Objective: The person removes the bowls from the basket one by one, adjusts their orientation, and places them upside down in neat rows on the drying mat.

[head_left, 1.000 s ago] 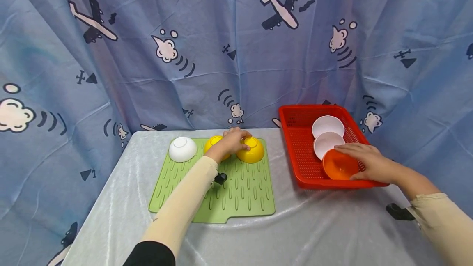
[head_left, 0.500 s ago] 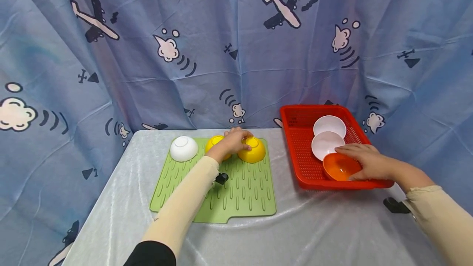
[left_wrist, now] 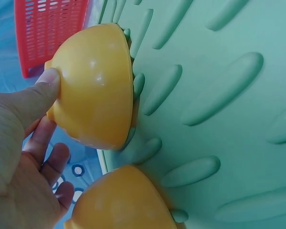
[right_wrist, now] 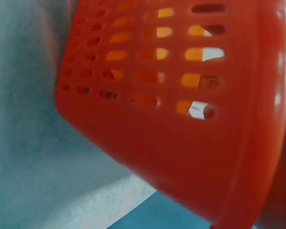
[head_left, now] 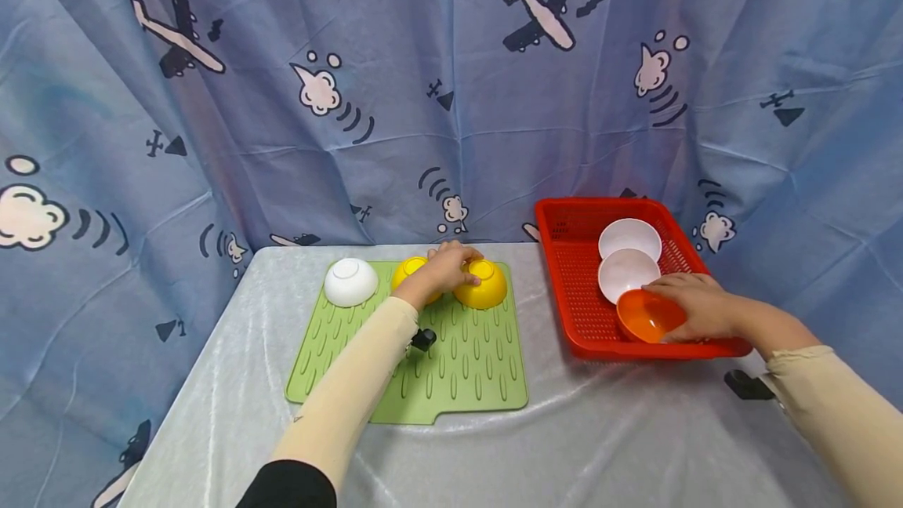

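My left hand (head_left: 449, 266) pinches the raised foot of an upside-down yellow bowl (head_left: 487, 294) on the green drying mat (head_left: 458, 382). In the left wrist view the thumb (left_wrist: 50, 83) lies on that foot, and the bowl's rim rests on the mat ridges. A second upturned yellow bowl (left_wrist: 119, 205) stands beside it, partly behind my hand in the head view. Over in the red basket (head_left: 589, 349), my right hand (head_left: 705, 310) grips the edge of an orange bowl (head_left: 645, 316) that faces up. The basket wall hides that grip in the right wrist view.
An upturned white bowl (head_left: 350, 283) sits at the mat's left back. Two more white bowls, one at the rear (head_left: 630, 237) and one in front (head_left: 626, 273), lie in the basket. A patterned blue curtain (head_left: 451, 100) hangs behind the grey-covered table (head_left: 564, 445).
The orange bowl has tilted slightly under my right hand, which has shifted a little. My left hand has stayed on the same yellow bowl.
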`<state>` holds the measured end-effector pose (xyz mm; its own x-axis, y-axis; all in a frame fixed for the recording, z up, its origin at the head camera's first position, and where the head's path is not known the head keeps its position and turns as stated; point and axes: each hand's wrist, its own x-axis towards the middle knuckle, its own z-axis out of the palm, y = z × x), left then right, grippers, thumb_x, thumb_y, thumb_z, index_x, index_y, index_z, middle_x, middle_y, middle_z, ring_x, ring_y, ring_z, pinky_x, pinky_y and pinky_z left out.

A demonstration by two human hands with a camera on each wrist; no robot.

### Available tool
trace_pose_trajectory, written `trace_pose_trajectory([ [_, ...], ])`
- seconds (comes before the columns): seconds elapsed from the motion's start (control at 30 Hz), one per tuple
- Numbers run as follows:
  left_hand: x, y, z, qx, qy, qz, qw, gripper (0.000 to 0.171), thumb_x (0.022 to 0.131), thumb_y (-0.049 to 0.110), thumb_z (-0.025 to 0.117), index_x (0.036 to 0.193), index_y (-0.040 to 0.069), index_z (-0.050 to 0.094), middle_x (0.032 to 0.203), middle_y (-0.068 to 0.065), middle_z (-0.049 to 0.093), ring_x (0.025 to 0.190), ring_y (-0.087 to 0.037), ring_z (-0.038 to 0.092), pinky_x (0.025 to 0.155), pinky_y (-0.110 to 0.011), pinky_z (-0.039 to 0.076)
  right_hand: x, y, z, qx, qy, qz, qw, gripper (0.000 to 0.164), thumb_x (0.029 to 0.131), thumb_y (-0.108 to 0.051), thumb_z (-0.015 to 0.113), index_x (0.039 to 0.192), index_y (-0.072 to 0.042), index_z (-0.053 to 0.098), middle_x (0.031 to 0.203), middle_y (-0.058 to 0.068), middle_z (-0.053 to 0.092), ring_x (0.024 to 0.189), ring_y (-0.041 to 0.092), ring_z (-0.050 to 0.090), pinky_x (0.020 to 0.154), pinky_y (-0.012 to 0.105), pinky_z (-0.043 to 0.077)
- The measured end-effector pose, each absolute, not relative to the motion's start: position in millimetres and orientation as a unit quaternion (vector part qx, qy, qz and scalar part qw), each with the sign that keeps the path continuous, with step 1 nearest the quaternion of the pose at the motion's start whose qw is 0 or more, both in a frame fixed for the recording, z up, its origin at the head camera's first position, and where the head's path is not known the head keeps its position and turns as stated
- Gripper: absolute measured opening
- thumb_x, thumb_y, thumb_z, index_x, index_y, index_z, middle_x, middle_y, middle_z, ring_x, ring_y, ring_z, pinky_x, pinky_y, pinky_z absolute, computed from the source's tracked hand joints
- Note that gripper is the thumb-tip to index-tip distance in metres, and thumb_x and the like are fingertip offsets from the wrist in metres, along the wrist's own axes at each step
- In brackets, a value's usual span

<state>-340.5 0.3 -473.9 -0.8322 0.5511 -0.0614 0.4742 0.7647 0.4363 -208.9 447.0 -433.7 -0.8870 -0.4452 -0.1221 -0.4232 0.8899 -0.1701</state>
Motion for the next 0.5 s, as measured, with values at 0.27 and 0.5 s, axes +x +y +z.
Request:
trace_pose_trajectory([
  [0.27,-341,0,-475,0.274,0.934,0.211,0.093,0.052,0.094,0.039,0.074,0.142,0.023,0.061,0.114,0.001,0.054,0.108,-0.019,0.042,0.088,-0.039,0.027,-210,442,-432,-0.206,0.973,-0.050,0.094,0.097,0.068,-0.059,0.087,0.138,0.002,0.059,0.136,0.027,0.057,0.128,0.055,0.042,0.105,0.072,0.026],
  [0.5,-341,-1,-477,0.270,0.933,0.218,0.091,0.052,0.093,0.039,0.075,0.141,0.023,0.062,0.113,0.003,0.054,0.108,-0.018,0.042,0.091,-0.040,0.028,-210,436,-438,-0.199,0.975,-0.067,0.077,0.096,0.068,-0.060,0.087,0.135,0.003,0.060,0.134,0.029,0.057,0.125,0.052,0.045,0.101,0.071,0.030],
])
